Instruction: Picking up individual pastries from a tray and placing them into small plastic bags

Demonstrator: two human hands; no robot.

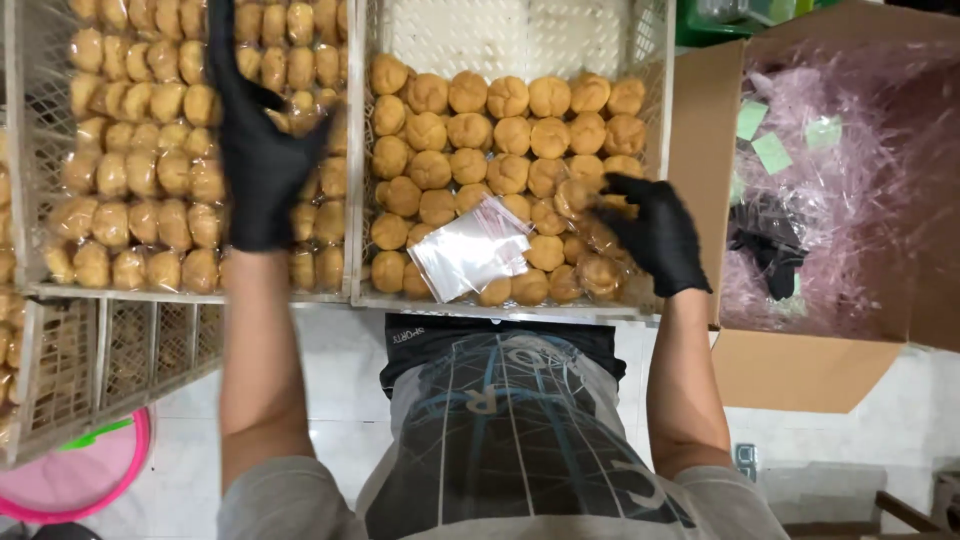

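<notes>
Nearest the camera: my grey printed shirt [500, 430], torso filling the lower middle, both bare forearms running up from it. White floor [340, 400] below; a pink basin [90, 480] sits at lower left.

Right hand [655, 235], black-gloved, rests at the right side of the right crate [660, 100], fingers curled around a bagged bun [580, 195] just beside the crate wall. The grip looks closed on it, probably to keep the wrapped piece steady.

A stack of clear plastic bags [470, 250] lies flat on the unwrapped buns [500, 130] in that crate, near its front edge, in easy reach of the right hand.

Left hand [260, 150], also gloved, is stretched deep into the left crate [25, 150], fingers spread over the wrapped buns [150, 170] packed in rows. I cannot tell whether it pinches one or only presses on them.

Farther right: an open cardboard box [800, 370] lined with pink plastic film [850, 220], well apart from both hands.
</notes>
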